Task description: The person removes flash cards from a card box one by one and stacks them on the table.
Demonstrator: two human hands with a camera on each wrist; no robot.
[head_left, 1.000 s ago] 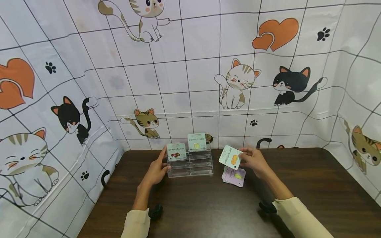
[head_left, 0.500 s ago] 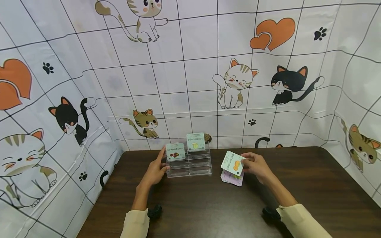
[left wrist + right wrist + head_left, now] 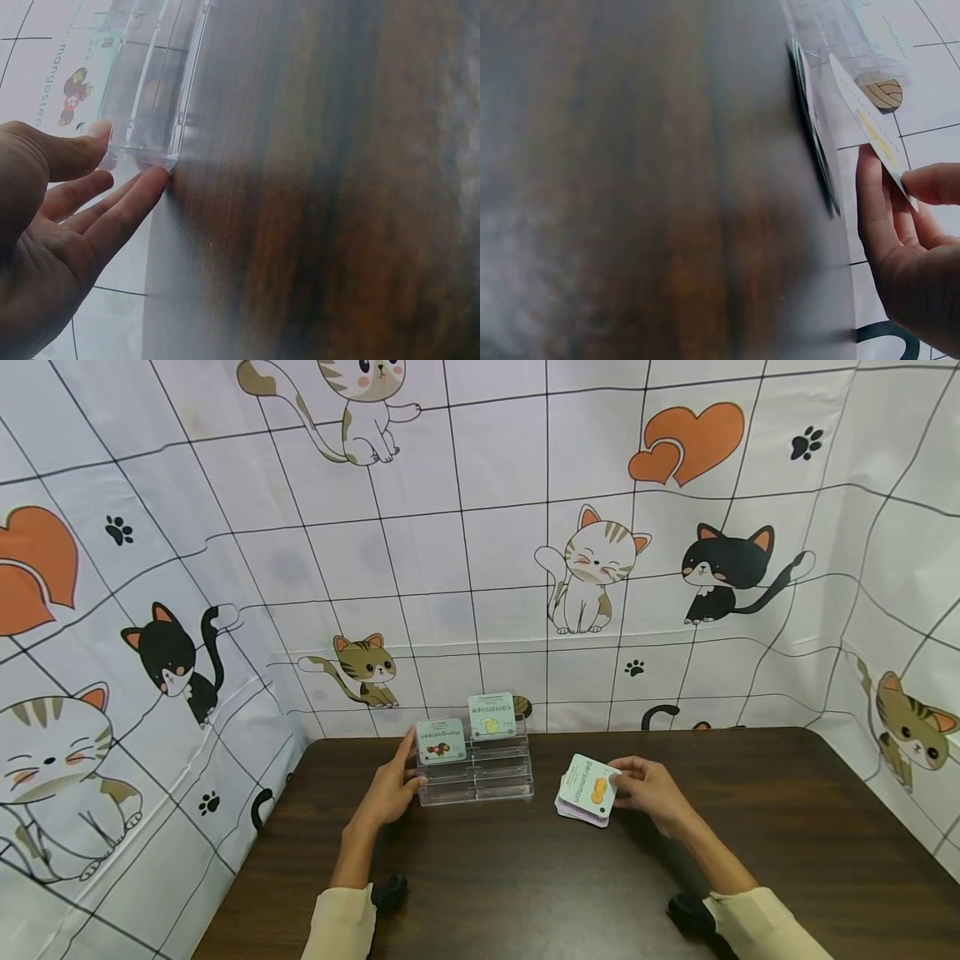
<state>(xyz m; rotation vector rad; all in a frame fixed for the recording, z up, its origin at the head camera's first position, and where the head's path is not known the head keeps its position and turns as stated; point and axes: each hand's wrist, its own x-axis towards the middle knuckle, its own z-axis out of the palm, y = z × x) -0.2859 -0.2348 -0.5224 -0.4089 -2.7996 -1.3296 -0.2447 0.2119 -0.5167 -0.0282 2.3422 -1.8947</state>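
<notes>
At the table's back stands a clear tiered card holder (image 3: 480,791). A mangosteen card (image 3: 441,742) and a cantaloupe card (image 3: 492,717) sit in its top tier. My left hand (image 3: 388,787) rests its thumb and fairly straight fingertips against the holder's left end. To the holder's right, my right hand (image 3: 648,792) pinches a persimmon card (image 3: 587,785) by its right edge, thumb on the face and fingers behind. This card is tilted over a small stack of cards (image 3: 816,127), hiding most of it in the head view; a purple card edge shows below.
A dark wooden table (image 3: 495,885) carries the holder and cards. Behind and beside it hangs a white grid-patterned cloth (image 3: 495,560) printed with cats and hearts. The holder's lower tiers (image 3: 502,772) contain no cards. A black camera (image 3: 690,914) is on the right wrist.
My right hand has moved slightly down, bringing the persimmon card from above the stack to over it and turning it a little. The left hand and the holder stay put.
</notes>
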